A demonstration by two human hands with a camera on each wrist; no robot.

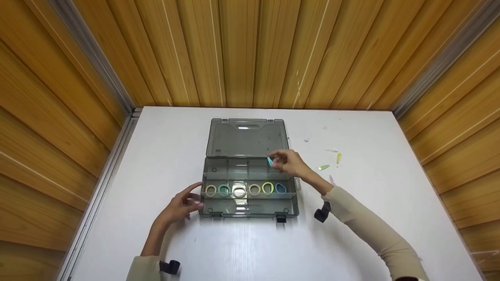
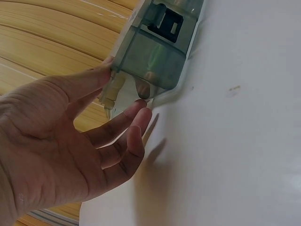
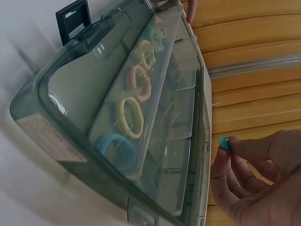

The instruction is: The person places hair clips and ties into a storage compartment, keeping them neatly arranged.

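My right hand (image 1: 291, 164) pinches a small turquoise hair clip (image 1: 269, 160) over the back right compartments of a grey see-through organizer box (image 1: 254, 210). In the right wrist view the clip (image 3: 224, 142) pokes out between thumb and fingertip, beside the box's back edge. At the box's left end is my left hand (image 1: 177, 207), its fingers spread and loosely bent, fingertips right at the side wall. Across the middle row sits a line of hair ties, among them a yellow one (image 3: 121, 115) and a blue one (image 3: 106, 141).
The box lid (image 1: 250, 138) lies folded back on the white table (image 1: 164, 148). To the right are loose hair clips: a yellow one (image 1: 338, 157), a green one (image 1: 324, 167), a pink one (image 1: 331, 180) and a clear one (image 1: 332, 150). Wood-patterned walls (image 1: 242, 54) surround the table.
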